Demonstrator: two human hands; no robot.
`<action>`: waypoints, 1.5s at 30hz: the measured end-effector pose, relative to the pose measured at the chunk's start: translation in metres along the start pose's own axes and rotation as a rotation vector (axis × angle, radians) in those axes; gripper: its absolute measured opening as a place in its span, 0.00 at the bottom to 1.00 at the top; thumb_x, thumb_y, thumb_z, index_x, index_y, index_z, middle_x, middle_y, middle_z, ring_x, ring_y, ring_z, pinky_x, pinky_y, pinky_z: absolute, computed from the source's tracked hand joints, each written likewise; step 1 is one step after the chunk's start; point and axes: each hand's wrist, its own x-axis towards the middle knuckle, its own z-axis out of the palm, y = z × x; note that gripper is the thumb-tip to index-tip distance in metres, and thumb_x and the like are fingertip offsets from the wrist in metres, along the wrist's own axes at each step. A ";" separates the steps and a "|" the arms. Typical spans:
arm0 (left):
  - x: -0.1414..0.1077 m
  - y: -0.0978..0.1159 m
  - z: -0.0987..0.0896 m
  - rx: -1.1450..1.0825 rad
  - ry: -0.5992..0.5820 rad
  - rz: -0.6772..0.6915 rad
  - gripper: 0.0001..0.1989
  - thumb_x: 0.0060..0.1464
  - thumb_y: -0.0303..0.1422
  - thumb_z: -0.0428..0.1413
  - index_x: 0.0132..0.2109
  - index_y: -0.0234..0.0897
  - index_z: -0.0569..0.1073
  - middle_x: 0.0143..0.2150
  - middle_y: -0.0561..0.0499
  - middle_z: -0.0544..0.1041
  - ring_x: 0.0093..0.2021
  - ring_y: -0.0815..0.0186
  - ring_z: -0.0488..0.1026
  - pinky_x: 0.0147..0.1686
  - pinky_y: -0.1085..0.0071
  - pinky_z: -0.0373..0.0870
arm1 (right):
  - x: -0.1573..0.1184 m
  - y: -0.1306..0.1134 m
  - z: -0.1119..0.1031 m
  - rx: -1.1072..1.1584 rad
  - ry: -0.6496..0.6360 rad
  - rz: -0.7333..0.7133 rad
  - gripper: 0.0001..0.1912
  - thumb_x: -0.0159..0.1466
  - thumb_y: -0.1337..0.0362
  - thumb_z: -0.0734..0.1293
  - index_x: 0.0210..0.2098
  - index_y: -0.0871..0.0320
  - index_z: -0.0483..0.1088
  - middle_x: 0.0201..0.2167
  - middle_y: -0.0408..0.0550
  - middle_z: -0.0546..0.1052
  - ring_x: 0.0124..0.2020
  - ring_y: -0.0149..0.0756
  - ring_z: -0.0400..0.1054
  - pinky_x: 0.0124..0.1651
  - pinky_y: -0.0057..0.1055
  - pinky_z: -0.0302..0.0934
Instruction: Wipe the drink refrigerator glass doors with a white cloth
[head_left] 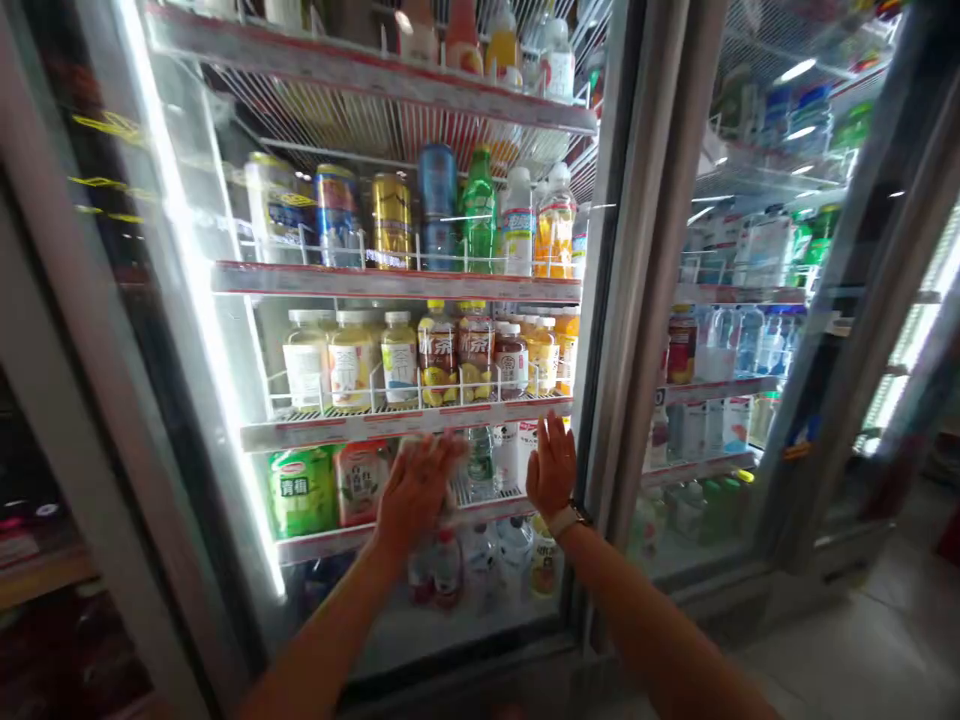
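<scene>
Both arms reach forward to the glass door (495, 610) of an upright drinks cooler. My left hand (420, 475) is in front of the lower middle shelf, its fingers pointing right and smeared by motion. Whether anything lies under its fingers cannot be made out. To its right, my right hand (551, 465) is raised flat with fingers stretched upward, at the glass near the door's right edge, and holds nothing. A watch with a pale band (566, 518) is on the right wrist. Behind the left hand stand a green drink pack (302, 490) and a red one (360, 480).
Shelves behind the glass hold bottled teas (437, 355), cans (391, 220) and a green bottle (479, 215). A metal door frame (637, 300) runs up at the right. Beyond it is another stocked cooler door (712, 400). Tiled floor (847, 650) shows at lower right.
</scene>
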 end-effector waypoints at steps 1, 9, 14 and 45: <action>0.015 -0.017 -0.012 -0.007 0.028 -0.054 0.31 0.62 0.29 0.45 0.70 0.45 0.52 0.68 0.51 0.62 0.72 0.63 0.48 0.72 0.57 0.38 | 0.000 0.000 0.000 0.002 -0.003 -0.001 0.35 0.68 0.70 0.54 0.72 0.55 0.39 0.71 0.55 0.53 0.71 0.44 0.46 0.68 0.51 0.51; 0.034 -0.056 -0.037 0.073 0.218 -0.234 0.30 0.64 0.31 0.44 0.71 0.38 0.48 0.70 0.47 0.58 0.74 0.58 0.37 0.71 0.52 0.38 | -0.002 -0.027 -0.006 0.036 -0.090 -0.015 0.36 0.69 0.69 0.55 0.72 0.58 0.36 0.73 0.57 0.43 0.73 0.49 0.38 0.69 0.58 0.44; -0.011 -0.042 -0.026 0.105 0.143 -0.187 0.30 0.63 0.31 0.44 0.70 0.37 0.50 0.69 0.47 0.60 0.73 0.58 0.40 0.71 0.54 0.38 | 0.032 -0.101 -0.003 0.179 -0.208 -0.336 0.35 0.69 0.70 0.54 0.72 0.55 0.40 0.70 0.53 0.55 0.71 0.40 0.47 0.71 0.47 0.44; -0.089 -0.088 -0.046 0.092 0.247 -0.769 0.31 0.66 0.34 0.41 0.72 0.32 0.43 0.74 0.40 0.44 0.73 0.52 0.32 0.69 0.43 0.36 | 0.008 -0.194 0.033 0.171 -0.223 -0.367 0.34 0.69 0.66 0.56 0.72 0.61 0.42 0.67 0.55 0.61 0.69 0.41 0.51 0.70 0.41 0.44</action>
